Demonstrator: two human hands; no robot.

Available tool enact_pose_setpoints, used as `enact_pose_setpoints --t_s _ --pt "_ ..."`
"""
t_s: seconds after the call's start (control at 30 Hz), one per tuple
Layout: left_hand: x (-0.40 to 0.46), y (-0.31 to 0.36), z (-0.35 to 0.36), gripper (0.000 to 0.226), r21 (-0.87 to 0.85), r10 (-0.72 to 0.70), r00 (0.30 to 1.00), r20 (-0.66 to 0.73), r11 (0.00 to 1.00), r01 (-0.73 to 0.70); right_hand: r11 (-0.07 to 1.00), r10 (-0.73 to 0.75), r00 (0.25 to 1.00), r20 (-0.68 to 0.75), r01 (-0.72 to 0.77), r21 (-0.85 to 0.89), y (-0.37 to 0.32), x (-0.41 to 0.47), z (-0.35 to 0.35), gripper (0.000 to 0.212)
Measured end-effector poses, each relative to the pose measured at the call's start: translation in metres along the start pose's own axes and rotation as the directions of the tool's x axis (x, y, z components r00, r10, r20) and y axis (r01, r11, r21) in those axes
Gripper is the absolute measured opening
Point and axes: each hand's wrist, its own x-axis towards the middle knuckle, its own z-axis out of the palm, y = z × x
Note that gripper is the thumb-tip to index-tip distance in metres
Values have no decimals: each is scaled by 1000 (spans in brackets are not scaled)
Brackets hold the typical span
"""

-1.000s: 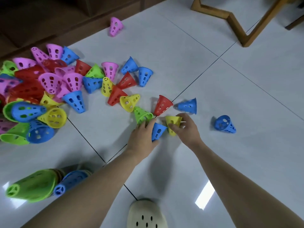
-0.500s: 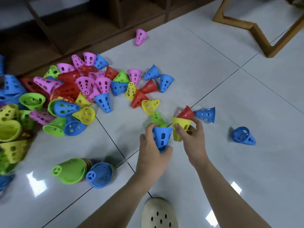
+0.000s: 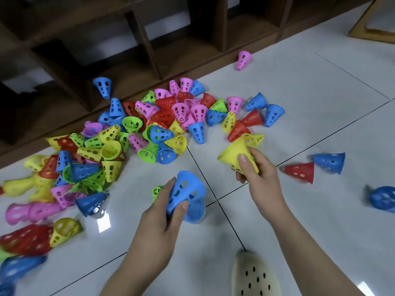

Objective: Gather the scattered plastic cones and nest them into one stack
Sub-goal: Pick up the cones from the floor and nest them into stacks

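Head view shows both hands now lifted off the floor (image 3: 320, 92), each with a cone, where half a second ago they were still down among the loose cones near the tile seam. The left hand (image 3: 162, 218) grasps a blue cone (image 3: 186, 195), thumb on its near side and fingers curled round the far side; a green cone (image 3: 157, 192) peeks out behind it, and it seems to sit inside or under the blue one, though I cannot tell whether they are nested. The right hand (image 3: 258, 180) clenches a yellow cone (image 3: 235, 153) by its narrow end, wide mouth turned left toward the blue one, thumb pressed on its side. The two held cones are near each other but apart. A red cone (image 3: 300, 171) and another blue cone (image 3: 330, 162), which lay right by the fingers a moment ago, now lie on the floor to the right of the right hand, touching or nearly so, with a further blue one (image 3: 382, 198) at the right edge. The big pile (image 3: 162, 124) sits far and left by the shelf (image 3: 128, 39), and short nested runs lie at the near left, blurred. A shoe (image 3: 254, 274) shows at the bottom. I judge the pick-up done and the join of yellow with blue as the step in hand; most of the task remains.
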Motion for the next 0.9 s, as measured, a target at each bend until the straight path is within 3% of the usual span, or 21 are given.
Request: enact_pose_setpoints --t_s 0.13,0.33,0.63,0.77,0.9 --pt "-9 -18 -3 35 137 21 998 -54 990 -13 999 -29 997 66 31 -25 -2 -6 16 19" --pt "7 -49 23 38 271 -7 999 -37 962 16 993 24 996 88 -13 -120 9 -12 27 15" --pt "14 -85 24 43 -49 40 999 -11 998 -40 980 -1 983 182 36 -194 19 -12 65 28" --pt "10 -111 14 38 -43 36 999 34 998 -35 943 -78 950 303 169 -288 16 -13 92 30" --pt "0 -140 -4 24 5 -36 999 -4 999 36 800 -170 867 469 400 -448 15 -13 113 38"
